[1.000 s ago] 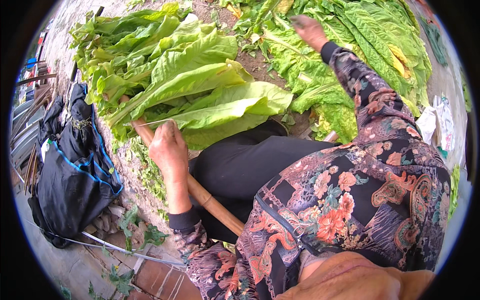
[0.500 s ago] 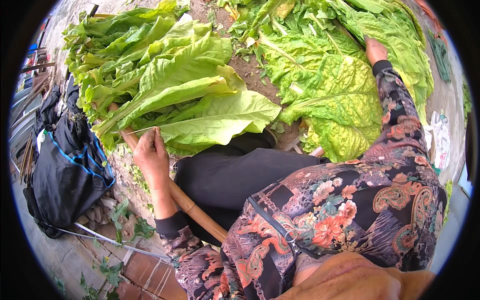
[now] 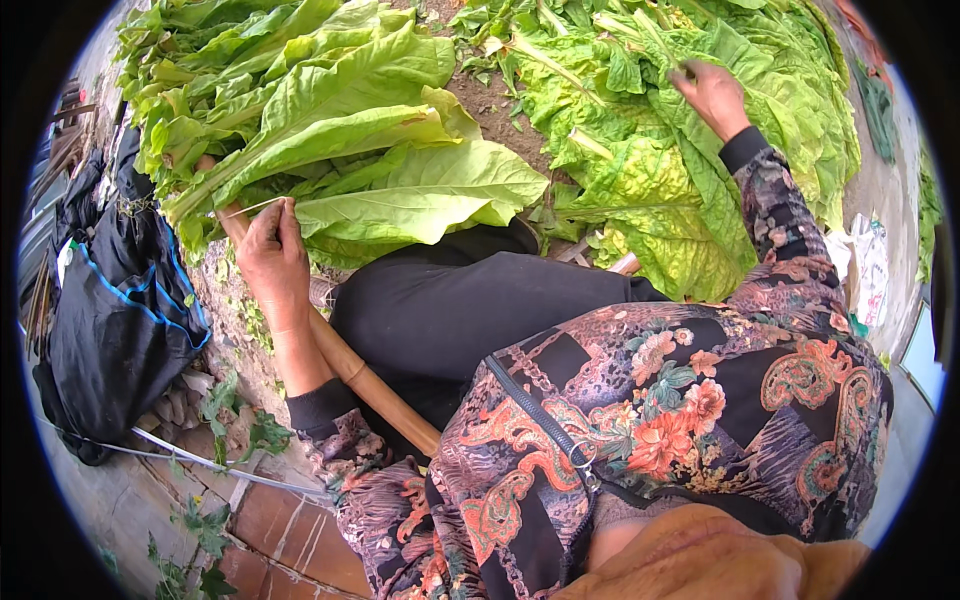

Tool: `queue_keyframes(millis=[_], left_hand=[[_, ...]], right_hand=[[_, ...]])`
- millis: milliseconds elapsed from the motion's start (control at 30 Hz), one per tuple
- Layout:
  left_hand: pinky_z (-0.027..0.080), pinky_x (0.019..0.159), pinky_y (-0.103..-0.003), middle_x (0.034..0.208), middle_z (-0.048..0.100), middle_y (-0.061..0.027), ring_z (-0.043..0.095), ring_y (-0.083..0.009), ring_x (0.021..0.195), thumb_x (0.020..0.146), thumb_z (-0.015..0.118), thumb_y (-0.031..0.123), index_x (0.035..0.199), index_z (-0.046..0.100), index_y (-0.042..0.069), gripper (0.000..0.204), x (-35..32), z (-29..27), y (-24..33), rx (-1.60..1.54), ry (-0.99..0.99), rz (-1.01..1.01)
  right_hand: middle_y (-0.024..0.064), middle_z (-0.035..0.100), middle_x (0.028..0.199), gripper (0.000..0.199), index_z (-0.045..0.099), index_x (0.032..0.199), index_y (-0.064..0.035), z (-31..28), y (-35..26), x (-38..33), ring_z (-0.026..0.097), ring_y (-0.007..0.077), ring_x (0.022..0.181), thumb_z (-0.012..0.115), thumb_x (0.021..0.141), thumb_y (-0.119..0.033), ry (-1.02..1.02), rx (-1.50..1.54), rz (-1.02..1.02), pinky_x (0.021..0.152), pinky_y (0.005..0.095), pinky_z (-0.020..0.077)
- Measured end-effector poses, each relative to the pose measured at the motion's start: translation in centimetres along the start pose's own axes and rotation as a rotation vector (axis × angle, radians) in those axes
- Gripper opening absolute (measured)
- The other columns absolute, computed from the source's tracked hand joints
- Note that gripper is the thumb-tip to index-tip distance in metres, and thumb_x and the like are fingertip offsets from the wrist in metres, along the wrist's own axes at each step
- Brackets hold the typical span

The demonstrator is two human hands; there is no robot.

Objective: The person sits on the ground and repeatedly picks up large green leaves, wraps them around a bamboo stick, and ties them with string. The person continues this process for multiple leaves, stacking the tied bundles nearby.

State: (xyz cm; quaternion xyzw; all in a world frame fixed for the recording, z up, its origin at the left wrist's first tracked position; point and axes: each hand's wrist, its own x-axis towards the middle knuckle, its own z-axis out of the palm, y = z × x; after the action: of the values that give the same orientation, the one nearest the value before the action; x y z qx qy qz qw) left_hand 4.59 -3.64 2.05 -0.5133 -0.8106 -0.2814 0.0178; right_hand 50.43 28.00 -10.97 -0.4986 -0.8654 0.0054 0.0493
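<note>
dirt ground (image 3: 492, 108) between leaf bundle (image 3: 350, 120), left, and loose leaf pile (image 3: 790, 120), right. left hand (image 3: 272, 250) pinches pale thread (image 3: 262, 205) beside wooden pole (image 3: 375, 395); right hand (image 3: 712, 97) over pile, grip unclear. best hold thread taut, handle leaves by stems.

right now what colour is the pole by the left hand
Light brown; the pole shows best in head view.

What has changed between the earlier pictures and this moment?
The right hand went right across the leaf pile, then came back left; a green leaf now lies over part of the yellow-mottled leaf. Whether the hand grips it is unclear. The left hand still pinches the thin string beside the bamboo pole.
</note>
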Motion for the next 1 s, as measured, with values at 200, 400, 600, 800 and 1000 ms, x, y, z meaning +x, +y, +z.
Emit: queue_keyframes(millis=[200,400,600,800,1000], left_hand=[[0.049,0.067,-0.028,0.083,0.067,-0.0146,0.064,-0.0211,0.071,0.085,0.062,0.009,0.091,0.066,-0.003,0.014,0.2,0.2,0.5,-0.061,0.01,-0.029],[0.048,0.067,-0.025,0.08,0.067,-0.0118,0.062,-0.014,0.07,0.086,0.062,0.006,0.093,0.066,-0.005,0.014,-0.3,0.1,0.4,-0.175,0.039,-0.046],[0.049,0.068,-0.025,0.082,0.068,-0.0122,0.063,-0.0135,0.072,0.085,0.063,0.007,0.093,0.067,-0.004,0.014,0.4,0.5,0.6,-0.158,0.037,0.004],[0.037,0.051,-0.02,0.057,0.049,0.0029,0.043,-0.005,0.052,0.071,0.079,0.026,0.102,0.063,-0.006,0.047,0.5,0.3,-0.3,-0.447,-0.149,-0.199],[0.044,0.058,-0.023,0.063,0.057,0.0001,0.052,-0.0076,0.06,0.08,0.07,0.028,0.101,0.065,-0.002,0.037,2.1,2.8,-1.1,-0.534,-0.162,-0.125]], right_hand=[[0.0123,0.057,0.116,0.05,0.05,0.119,-0.0107,4.5,1.4,6.3,0.055,0.0296,0.106,0.065,0.079,-0.038,-0.077,-0.198,0.128,0.086,0.047,0.0425],[0.0169,0.059,0.102,0.046,0.052,0.111,-0.0085,0.7,3.3,4.8,0.057,0.0352,0.095,0.069,0.075,-0.032,0.254,0.138,-0.039,0.079,0.0435,0.0464],[0.0204,0.061,0.095,0.045,0.063,0.098,-0.002,3.6,1.8,4.6,0.059,0.0362,0.09,0.068,0.075,-0.04,0.027,0.18,0.022,0.078,0.0425,0.0464],[0.0145,0.055,0.08,0.04,0.059,0.094,0.0004,-5.6,-23.8,5.1,0.055,0.0277,0.072,0.077,0.07,-0.026,0.177,0.864,-0.449,0.066,0.0357,0.044],[0.017,0.055,0.089,0.042,0.056,0.098,0.0007,-5.3,-37.2,3.8,0.055,0.0332,0.084,0.076,0.07,-0.023,0.043,1.118,-0.767,0.074,0.0379,0.0455]])
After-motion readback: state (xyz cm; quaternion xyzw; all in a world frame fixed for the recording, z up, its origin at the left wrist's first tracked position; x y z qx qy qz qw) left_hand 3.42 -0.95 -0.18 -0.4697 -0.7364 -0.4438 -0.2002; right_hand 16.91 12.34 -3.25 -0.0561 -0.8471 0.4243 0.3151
